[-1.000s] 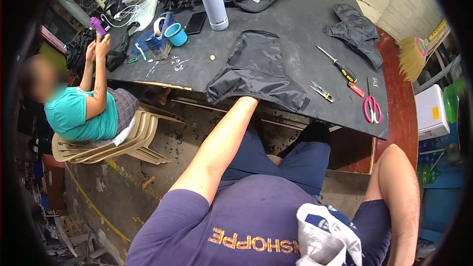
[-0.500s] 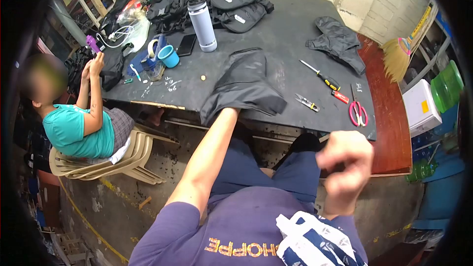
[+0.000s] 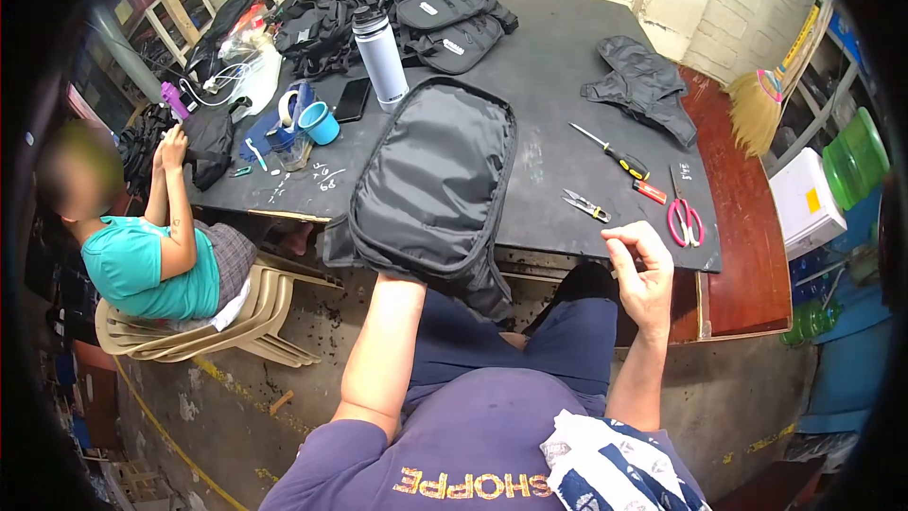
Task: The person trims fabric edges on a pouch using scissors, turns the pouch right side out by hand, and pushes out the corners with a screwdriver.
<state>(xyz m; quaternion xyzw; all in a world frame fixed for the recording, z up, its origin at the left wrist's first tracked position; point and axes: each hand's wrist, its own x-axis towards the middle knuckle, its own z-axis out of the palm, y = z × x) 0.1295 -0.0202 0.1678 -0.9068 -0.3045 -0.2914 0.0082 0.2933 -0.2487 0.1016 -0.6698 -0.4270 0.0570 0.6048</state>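
Right hand (image 3: 643,274) near pliers (image 3: 587,206); left (image 3: 401,286) hidden at bag (image 3: 435,180); shirt (image 3: 492,435): "SHOPPE".

From my camera's centre, I see a black-topped table (image 3: 547,147) carrying backpacks (image 3: 445,17) at 12 o'clock; water bottle (image 3: 382,61) and smartphone (image 3: 353,99) at 11; turquoise cup (image 3: 320,124) at 10; black fabric piece (image 3: 648,87) and screwdriver (image 3: 619,159) at 2; long-nose pliers (image 3: 588,206), small red item (image 3: 650,191) and pink-handled scissors (image 3: 685,222) at 3.
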